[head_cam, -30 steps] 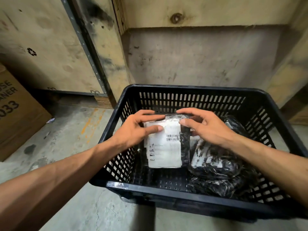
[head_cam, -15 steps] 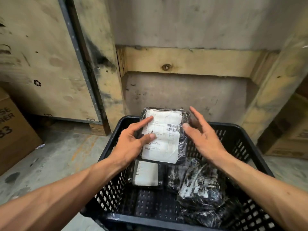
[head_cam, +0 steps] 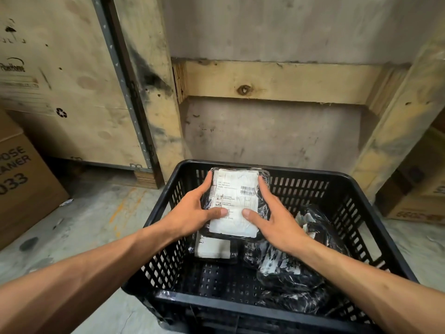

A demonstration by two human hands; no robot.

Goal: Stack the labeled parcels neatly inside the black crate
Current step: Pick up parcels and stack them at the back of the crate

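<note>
A black slotted crate point(head_cam: 375, 213) stands on the concrete floor in front of me. Both hands hold one black plastic-wrapped parcel point(head_cam: 234, 203) with a white shipping label, raised over the crate's left half. My left hand point(head_cam: 195, 210) grips its left edge, thumb on the label. My right hand point(head_cam: 269, 218) grips its right edge, thumb also on the label. Below it a second labeled parcel point(head_cam: 213, 248) lies flat on the crate floor. Crumpled black parcels point(head_cam: 289, 273) fill the crate's right side.
A wooden crate wall point(head_cam: 72, 92) and timber frame point(head_cam: 277, 79) rise close behind the black crate. A cardboard box point(head_cam: 21, 179) stands at the left and another cardboard box point(head_cam: 419, 189) at the right. Bare concrete floor point(head_cam: 96, 225) lies to the left.
The parcel was lifted off the one beneath it, and both hands now clasp its sides with thumbs on the label. The view tilted up, showing more wall.
</note>
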